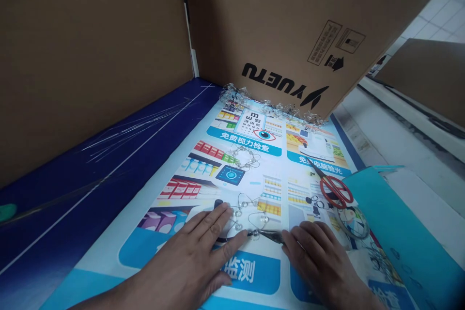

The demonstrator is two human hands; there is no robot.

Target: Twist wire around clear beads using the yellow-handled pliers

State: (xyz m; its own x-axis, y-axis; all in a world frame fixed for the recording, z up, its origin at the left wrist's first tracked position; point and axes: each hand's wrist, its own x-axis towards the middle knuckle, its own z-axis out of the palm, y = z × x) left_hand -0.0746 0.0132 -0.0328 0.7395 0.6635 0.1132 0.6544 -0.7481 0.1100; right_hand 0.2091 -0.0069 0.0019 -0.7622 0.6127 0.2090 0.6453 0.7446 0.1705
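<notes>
Okay, nearest my view, the left hand (185, 256) lies palm down on a printed shop poster (254, 271), its fingers spread apart, the index tip just beside a clear-beaded wire loop (250, 218). The right hand (316, 264) comes in from the other side, its fingers closed around a slim metal hand tool (274, 236), pliers or tweezers, I can't tell which from here. The tool's tip reaches a bead on the loop, which lies flat on the poster between both hands.

Just past the right hand, red-handled scissors (336, 191) rest beside a coil of wire (352, 223), with a teal folder (395, 223) lying further right. Further up the poster I see a second beaded wire loop (241, 157), and beyond it a tangled strand of beaded wire (269, 104) runs along the foot of a cardboard box (286, 34) printed YUETU. A dark blue board (65, 189) stretches off to the left below a cardboard panel (87, 43), and a tiled floor (439, 9) shows in the far corner.
</notes>
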